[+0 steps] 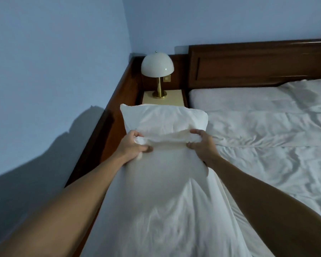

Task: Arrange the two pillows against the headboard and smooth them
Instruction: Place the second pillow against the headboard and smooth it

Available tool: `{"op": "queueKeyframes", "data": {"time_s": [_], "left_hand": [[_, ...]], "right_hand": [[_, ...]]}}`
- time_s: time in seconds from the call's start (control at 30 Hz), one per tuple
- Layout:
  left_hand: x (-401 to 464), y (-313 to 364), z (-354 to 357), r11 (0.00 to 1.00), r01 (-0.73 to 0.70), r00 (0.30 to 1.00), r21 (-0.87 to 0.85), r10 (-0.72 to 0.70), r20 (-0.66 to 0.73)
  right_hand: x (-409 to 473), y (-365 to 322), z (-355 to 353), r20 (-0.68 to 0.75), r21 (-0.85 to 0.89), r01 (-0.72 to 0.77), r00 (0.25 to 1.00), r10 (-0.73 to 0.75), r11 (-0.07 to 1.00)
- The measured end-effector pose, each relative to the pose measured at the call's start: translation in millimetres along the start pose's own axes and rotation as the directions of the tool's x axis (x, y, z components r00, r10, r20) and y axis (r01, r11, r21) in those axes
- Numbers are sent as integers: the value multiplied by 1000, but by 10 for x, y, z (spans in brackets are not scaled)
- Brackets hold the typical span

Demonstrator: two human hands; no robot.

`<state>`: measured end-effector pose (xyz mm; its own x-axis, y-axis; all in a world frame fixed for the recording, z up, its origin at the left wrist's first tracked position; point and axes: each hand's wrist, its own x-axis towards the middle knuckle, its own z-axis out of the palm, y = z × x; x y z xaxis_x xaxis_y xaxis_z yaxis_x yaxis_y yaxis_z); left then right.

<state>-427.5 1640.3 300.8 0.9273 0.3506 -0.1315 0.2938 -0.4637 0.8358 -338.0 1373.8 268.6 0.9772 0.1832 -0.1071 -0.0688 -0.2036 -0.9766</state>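
Observation:
A long white pillow (161,175) is held up in front of me, lengthwise, its far end over the bed's left edge. My left hand (132,144) pinches a fold of its cover on the left side. My right hand (202,144) pinches the same fold on the right. The dark wooden headboard (248,65) runs along the far wall, above the white sheet (267,127). A second pillow (309,86) seems to lie flat at the far right by the headboard, though it blends into the sheet.
A cream dome lamp (157,68) on a brass stem stands on a pale nightstand (163,99) left of the headboard. A wooden ledge (104,138) runs along the blue wall (54,71) on the left. The sheet is creased.

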Motion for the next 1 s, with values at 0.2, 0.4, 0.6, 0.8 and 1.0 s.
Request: {"op": "queueKeyframes", "data": {"time_s": [0.2,0.4,0.6,0.8,1.0], "left_hand": [[1379,362,35,997,-82,987,-3,82,137],[2739,936,318,981,-194,951,-9,191,242],[4301,1610,1125,954,-297,872,41,254,418],[5883,2269,2267,935,-349,791,60,259,554],[6973,3119,3233,896,-440,703,63,300,645]], "right_hand": [[912,-209,22,-198,0,-69,978,67,998],[1913,-406,-269,-329,76,-66,940,88,995],[3184,-215,-888,-450,267,-62,875,182,962],[4552,34,-1661,-543,390,-70,788,291,918],[5553,93,-2419,-635,456,-39,686,356,889]]}}
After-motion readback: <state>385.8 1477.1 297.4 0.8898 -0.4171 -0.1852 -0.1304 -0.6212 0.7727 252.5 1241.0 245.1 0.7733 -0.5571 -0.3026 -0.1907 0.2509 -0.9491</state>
